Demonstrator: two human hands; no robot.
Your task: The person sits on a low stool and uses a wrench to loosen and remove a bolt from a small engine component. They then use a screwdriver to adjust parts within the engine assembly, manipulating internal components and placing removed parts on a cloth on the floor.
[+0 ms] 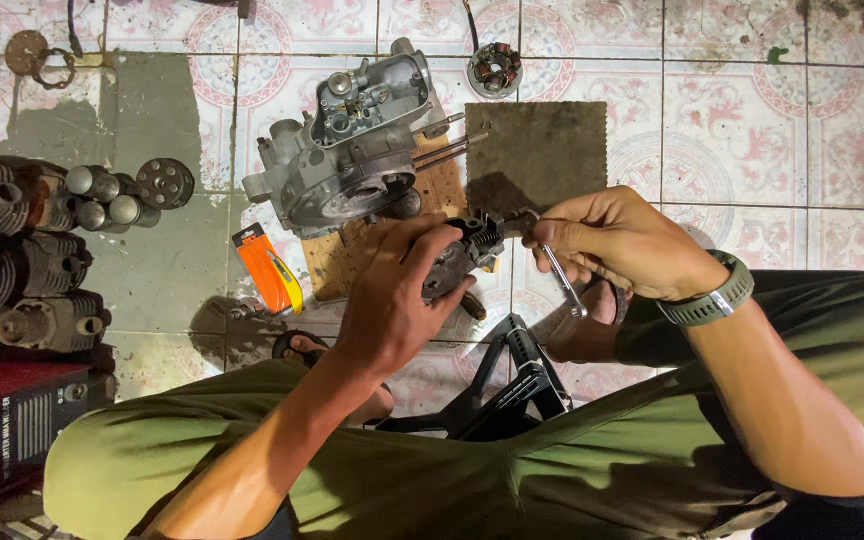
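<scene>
- Just below the grey engine case [352,150], which is lying on a wooden board [432,200] on the tiled floor [752,120], the person is holding a small dark finned part [457,262] up off the floor, between the knees.
- The left hand [392,295] is wrapping around that finned part, its fingers [422,240] closing firmly over the top, apparently to be keeping it from turning while the tool is working on it.
- The right hand [622,245] is gripping a slim metal wrench [552,265], fingers curling shut around its shaft; the tool's head is meeting the finned part on the side away from the left hand, and the handle is hanging down toward the lap.
- A green wristwatch [712,295] is sitting on the right wrist.
- Right of the engine case, a dark square mat [542,150] is lying flat, and above that a small round coil unit [495,70] with a wire.
- Left of the engine case, an orange-handled cutter [267,268] is resting on the floor; farther left, grey cylinders [102,195] and a round perforated disc [165,183] are standing beside a stack of dark, grimy finned cylinders [22,260].
- Below the finned part, a black folding stand [512,385] is crowding the space between the legs, and a sandalled foot [302,348] is sitting close by, so room under the hands is looking tight.
</scene>
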